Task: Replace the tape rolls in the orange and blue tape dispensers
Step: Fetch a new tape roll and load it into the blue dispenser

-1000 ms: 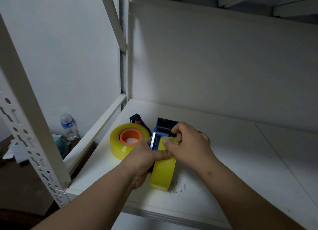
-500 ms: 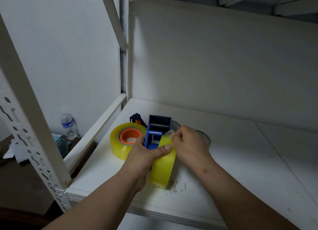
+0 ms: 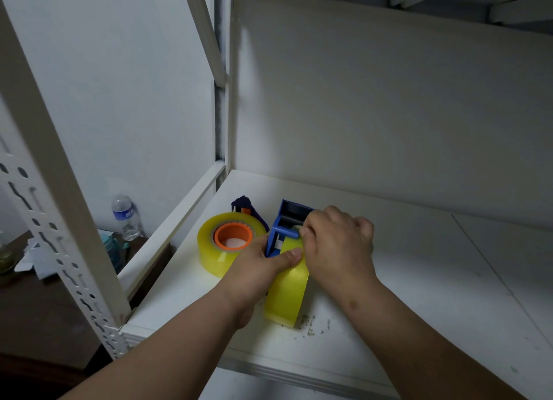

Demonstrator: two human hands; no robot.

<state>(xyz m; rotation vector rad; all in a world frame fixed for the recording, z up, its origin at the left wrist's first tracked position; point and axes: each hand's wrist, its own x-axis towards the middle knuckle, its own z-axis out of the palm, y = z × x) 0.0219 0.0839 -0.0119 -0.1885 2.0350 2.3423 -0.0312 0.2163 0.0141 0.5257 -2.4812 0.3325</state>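
Note:
On the white shelf (image 3: 419, 280) a blue tape dispenser (image 3: 285, 220) stands upright with a yellow tape roll (image 3: 287, 292) mounted in it. My left hand (image 3: 257, 271) grips the roll and dispenser from the left, thumb lying across the top of the roll. My right hand (image 3: 338, 241) pinches the tape's loose end at the dispenser's front, just above the roll. To the left lies a second yellow roll with an orange core (image 3: 230, 244), flat on the shelf. Behind it peeks a dark blue and orange part (image 3: 247, 206), mostly hidden.
White shelf uprights (image 3: 45, 190) and a rail (image 3: 176, 223) border the left side. A back panel (image 3: 389, 115) closes the shelf. A water bottle (image 3: 125, 217) and papers sit on a dark surface below left. Small debris (image 3: 311, 325) lies near the shelf's front edge.
My right hand's pinch on the tape end has shifted a little at the dispenser's front. My left thumb slid across the roll's top. The dispenser tilted slightly.

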